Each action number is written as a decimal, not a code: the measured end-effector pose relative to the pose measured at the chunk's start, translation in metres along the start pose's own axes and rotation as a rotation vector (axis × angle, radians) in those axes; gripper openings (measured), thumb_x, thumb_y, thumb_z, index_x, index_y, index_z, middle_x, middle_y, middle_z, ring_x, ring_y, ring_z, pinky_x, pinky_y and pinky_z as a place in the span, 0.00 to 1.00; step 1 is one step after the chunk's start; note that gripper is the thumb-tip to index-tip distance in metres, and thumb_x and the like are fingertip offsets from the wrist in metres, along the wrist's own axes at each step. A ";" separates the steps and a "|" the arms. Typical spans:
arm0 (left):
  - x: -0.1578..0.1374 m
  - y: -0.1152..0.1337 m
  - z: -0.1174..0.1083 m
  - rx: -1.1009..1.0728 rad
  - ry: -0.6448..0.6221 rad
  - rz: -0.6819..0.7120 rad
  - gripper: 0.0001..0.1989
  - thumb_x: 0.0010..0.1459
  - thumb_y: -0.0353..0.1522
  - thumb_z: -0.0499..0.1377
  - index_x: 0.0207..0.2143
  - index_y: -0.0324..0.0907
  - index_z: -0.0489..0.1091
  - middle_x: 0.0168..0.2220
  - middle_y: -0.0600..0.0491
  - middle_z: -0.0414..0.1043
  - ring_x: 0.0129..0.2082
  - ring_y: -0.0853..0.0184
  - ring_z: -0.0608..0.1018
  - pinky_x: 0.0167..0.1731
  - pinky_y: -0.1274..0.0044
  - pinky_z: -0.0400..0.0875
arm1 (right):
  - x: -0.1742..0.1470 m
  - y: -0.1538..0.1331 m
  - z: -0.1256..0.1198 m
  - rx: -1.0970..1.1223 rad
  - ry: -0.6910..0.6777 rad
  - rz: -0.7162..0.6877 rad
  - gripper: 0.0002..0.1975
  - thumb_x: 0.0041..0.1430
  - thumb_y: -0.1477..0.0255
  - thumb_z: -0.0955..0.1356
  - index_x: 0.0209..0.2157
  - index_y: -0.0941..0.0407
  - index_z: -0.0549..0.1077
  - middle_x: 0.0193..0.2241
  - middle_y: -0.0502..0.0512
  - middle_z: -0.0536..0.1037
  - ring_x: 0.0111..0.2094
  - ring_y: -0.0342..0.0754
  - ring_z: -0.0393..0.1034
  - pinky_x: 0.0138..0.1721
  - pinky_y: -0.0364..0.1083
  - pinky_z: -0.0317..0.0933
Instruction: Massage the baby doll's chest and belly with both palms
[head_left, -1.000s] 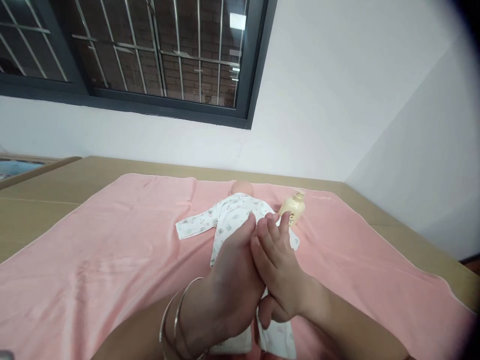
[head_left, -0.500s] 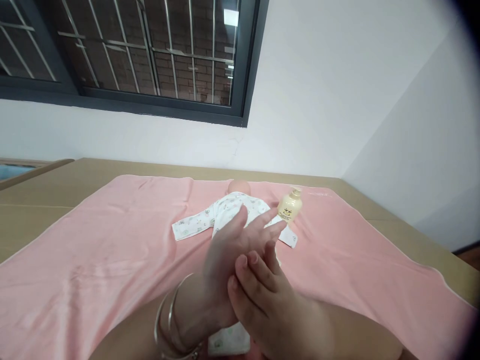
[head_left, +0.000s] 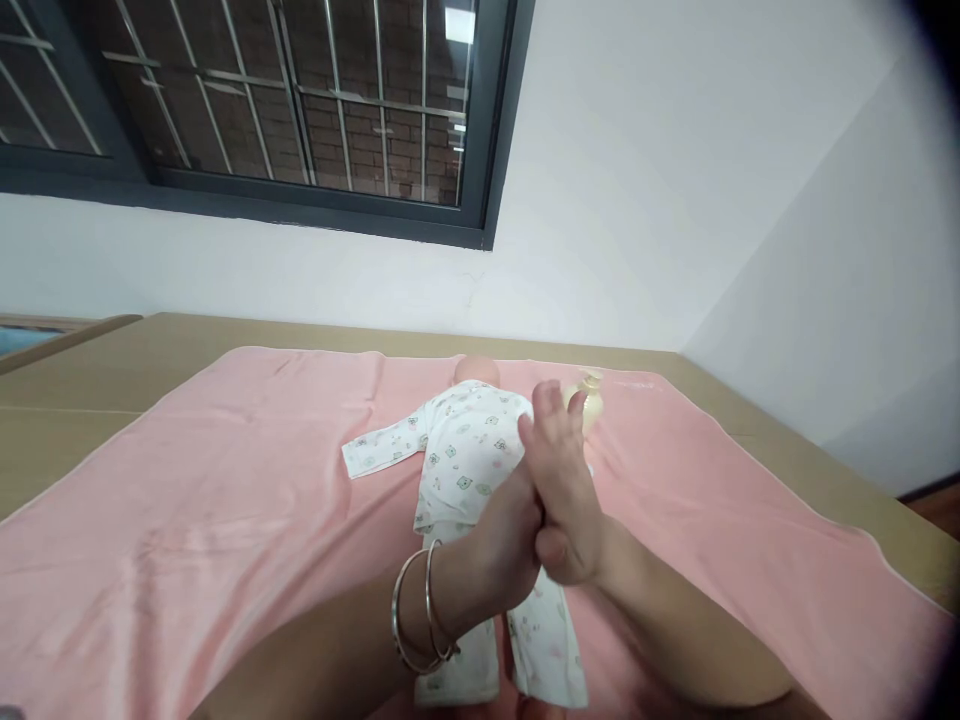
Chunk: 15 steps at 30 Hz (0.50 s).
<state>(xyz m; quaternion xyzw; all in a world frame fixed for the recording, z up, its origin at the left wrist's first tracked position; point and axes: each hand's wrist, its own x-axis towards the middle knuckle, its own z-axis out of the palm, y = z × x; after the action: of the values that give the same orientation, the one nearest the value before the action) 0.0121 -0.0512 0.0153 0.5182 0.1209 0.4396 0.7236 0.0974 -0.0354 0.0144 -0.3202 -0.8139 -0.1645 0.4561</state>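
My left hand, with silver bangles on its wrist, is curled into a fist against the palm of my right hand. The fist hides its own fingertips. My right hand is held up with its fingers stretched out and pointing away from me. Beyond and beneath both hands lies a baby doll in a white printed top and trousers, one sleeve spread to the left. A pale yellow pump bottle stands by the doll's right side, partly covered by my right fingers.
A pink blanket with some creases lies under the doll on a tan surface. Behind rise a white wall and a dark-framed window with metal bars.
My left hand has gone from open and flat to a fist. My right hand has turned from lying over the left to standing with fingers outstretched. More of the doll shows now.
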 end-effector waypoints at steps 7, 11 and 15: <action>0.016 0.029 -0.018 -0.227 -0.095 -0.303 0.37 0.65 0.51 0.32 0.64 0.39 0.55 0.66 0.47 0.55 0.68 0.57 0.51 0.66 0.61 0.41 | 0.000 0.054 -0.003 -0.172 0.019 0.144 0.34 0.65 0.50 0.40 0.68 0.46 0.39 0.69 0.50 0.39 0.68 0.62 0.34 0.62 0.71 0.20; 0.033 0.044 -0.044 0.004 0.110 -0.192 0.39 0.64 0.52 0.28 0.65 0.36 0.51 0.67 0.45 0.51 0.68 0.59 0.51 0.66 0.66 0.46 | -0.010 0.070 0.016 -0.136 0.012 0.344 0.31 0.68 0.55 0.44 0.68 0.50 0.36 0.69 0.55 0.44 0.68 0.58 0.38 0.64 0.69 0.28; 0.061 0.037 -0.090 0.436 0.392 0.024 0.37 0.64 0.52 0.28 0.65 0.42 0.51 0.68 0.48 0.46 0.68 0.60 0.50 0.65 0.65 0.51 | -0.017 0.067 0.042 -0.030 -0.171 0.399 0.31 0.69 0.58 0.51 0.68 0.54 0.35 0.68 0.58 0.45 0.68 0.55 0.37 0.66 0.63 0.35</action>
<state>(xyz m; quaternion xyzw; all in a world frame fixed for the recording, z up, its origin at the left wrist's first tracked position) -0.0278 0.0558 0.0256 0.5680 0.3438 0.5033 0.5530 0.1217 0.0316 -0.0241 -0.4946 -0.7676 -0.0553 0.4040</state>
